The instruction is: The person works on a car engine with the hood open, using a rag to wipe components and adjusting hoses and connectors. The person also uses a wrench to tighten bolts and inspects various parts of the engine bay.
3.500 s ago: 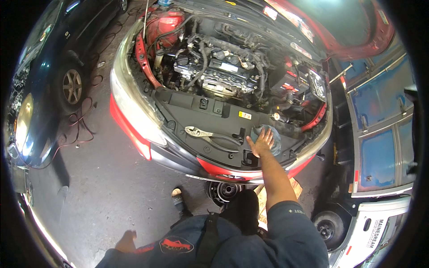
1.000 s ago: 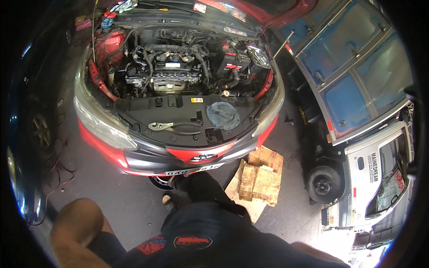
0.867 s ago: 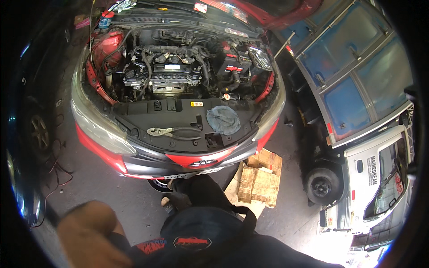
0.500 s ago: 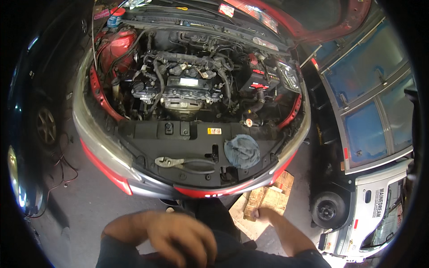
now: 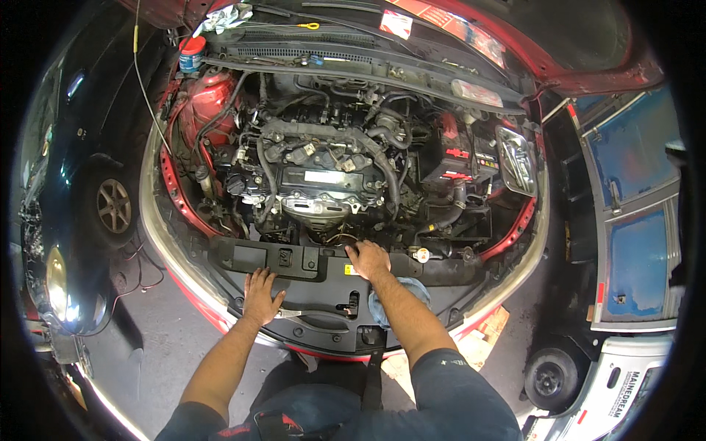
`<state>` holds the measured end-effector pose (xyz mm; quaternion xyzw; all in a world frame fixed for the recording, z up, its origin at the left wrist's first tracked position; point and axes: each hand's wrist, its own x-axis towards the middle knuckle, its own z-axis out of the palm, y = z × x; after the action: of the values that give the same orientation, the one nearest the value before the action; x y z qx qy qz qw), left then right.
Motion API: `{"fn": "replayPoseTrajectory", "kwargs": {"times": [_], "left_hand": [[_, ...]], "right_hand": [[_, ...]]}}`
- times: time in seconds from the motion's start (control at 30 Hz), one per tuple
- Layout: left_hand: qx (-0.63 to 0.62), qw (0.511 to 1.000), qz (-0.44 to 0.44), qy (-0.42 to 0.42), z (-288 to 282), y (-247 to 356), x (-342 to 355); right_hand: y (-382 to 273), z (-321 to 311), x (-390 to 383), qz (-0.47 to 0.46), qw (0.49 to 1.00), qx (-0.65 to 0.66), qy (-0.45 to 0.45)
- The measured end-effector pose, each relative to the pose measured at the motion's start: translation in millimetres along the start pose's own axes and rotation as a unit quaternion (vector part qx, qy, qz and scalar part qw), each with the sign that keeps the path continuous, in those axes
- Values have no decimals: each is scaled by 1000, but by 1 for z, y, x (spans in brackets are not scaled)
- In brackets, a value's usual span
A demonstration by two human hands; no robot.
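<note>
My left hand [image 5: 260, 298] lies flat on the black plastic cover [image 5: 250, 259] at the front of the engine bay, fingers stretched out. It covers much of the slip-joint pliers [image 5: 323, 315], whose handles show to its right. My right hand [image 5: 370, 260] rests at the cover's rear edge, thumb and fingers apart, beside a yellow label [image 5: 348, 270]. A crumpled blue cloth [image 5: 379, 310] sits partly under my right forearm. Beyond my hands stands the engine [image 5: 323, 180]. I see nothing held in either hand.
A battery [image 5: 450, 159] and a metal tray of tools [image 5: 516, 162] are at the right of the bay. A red-lidded tub [image 5: 192, 54] stands at the back left. Flattened cardboard [image 5: 482, 342] lies on the floor; a dark car and a truck flank the bay.
Both hands have moved forward from near my body onto the front cover. The left hand now covers part of the pliers. My view has shifted closer to the engine bay.
</note>
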<state>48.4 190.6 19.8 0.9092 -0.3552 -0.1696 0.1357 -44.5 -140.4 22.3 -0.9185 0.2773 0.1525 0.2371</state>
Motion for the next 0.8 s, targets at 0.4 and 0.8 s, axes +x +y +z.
{"fn": "replayPoseTrajectory", "kwargs": {"times": [0.4,0.8], "left_hand": [[-95,985,-46,-138,-68,10,20],[-186,955,93,214,-225,-2,319]], "right_hand": [[-15,-7,8,89,996,10,1],[-16,2,19,91,994,-19,65]]}}
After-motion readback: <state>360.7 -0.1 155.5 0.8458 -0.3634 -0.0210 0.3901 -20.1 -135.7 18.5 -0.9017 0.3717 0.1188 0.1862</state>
